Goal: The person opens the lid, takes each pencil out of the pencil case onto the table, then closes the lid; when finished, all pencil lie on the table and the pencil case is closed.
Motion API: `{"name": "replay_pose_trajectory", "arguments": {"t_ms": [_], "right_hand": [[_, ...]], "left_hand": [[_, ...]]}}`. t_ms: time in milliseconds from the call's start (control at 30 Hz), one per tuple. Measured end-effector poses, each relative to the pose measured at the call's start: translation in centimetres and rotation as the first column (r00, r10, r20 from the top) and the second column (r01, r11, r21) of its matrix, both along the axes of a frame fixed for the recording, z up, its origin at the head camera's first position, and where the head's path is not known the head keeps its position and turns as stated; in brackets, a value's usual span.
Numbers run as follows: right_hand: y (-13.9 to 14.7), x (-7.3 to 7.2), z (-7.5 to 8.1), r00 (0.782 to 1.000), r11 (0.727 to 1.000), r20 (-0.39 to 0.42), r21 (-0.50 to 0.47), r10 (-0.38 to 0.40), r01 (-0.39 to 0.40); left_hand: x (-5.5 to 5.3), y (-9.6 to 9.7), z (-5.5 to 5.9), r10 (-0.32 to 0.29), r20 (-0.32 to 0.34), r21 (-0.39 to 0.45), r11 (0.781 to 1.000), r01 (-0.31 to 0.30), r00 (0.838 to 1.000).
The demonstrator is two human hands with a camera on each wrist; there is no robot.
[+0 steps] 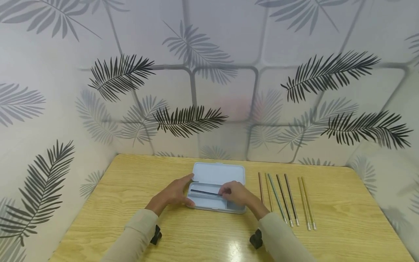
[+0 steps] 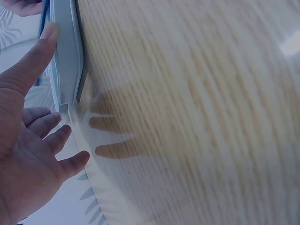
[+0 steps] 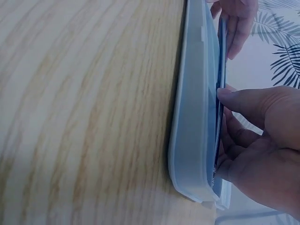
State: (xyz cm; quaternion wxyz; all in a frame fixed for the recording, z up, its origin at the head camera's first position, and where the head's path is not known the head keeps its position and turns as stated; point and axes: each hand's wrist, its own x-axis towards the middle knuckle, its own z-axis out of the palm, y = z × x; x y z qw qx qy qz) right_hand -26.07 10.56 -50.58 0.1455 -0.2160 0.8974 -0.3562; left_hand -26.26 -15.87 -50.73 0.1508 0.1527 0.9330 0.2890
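A pale blue pencil case [image 1: 207, 202] lies on the table, its lid [image 1: 218, 173] folded back on the far side. My right hand [image 1: 237, 193] is over the right half of the case and pinches a dark pencil [image 1: 204, 193] between thumb and fingers. The pencil slants along the far compartment; in the right wrist view its dark shaft [image 3: 221, 70] runs close above the case wall. At the case's left end rests my left hand [image 1: 175, 191], thumb on the near corner. The left wrist view shows its fingers [image 2: 58, 139] spread and loosely extended.
To the right of the case several pencils lie on the wooden table [image 1: 131, 182], among them a reddish one [image 1: 260, 185], a green one [image 1: 276, 196] and a yellow pair [image 1: 307, 203]. Behind the table hangs a leaf-patterned curtain [image 1: 222, 138].
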Motion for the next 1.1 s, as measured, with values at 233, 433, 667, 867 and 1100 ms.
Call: {"name": "replay_pose_trajectory", "arguments": {"t_ms": [233, 433, 667, 867, 1100], "right_hand": [[1.3, -0.2, 1.0, 0.997, 0.992, -0.054, -0.123, -0.05, 0.043], [4.1, 0.1, 2.4, 0.992, 0.972, -0.08, -0.222, -0.094, 0.075], [8.8, 0.6, 3.2, 0.966, 0.946, -0.089, -0.245, -0.242, 0.214], [12.8, 1.8, 4.1, 0.929, 0.92, -0.101, -0.211, -0.356, 0.33], [17.3, 3.3, 3.7, 0.887, 0.879, -0.042, -0.162, -0.46, 0.448]], "left_hand": [[0.0, -0.1, -0.1, 0.0, 0.006, 0.012, 1.0, 0.0, 1.0], [0.0, -0.1, -0.1, 0.006, 0.016, 0.014, 1.0, -0.007, 1.0], [-0.1, -0.1, -0.2, -0.002, 0.002, 0.006, 1.0, 0.002, 1.0], [-0.2, -0.1, -0.2, 0.0, -0.004, 0.011, 1.0, 0.0, 1.0], [-0.1, -0.1, -0.3, -0.006, -0.003, 0.032, 0.999, 0.006, 1.0]]}}
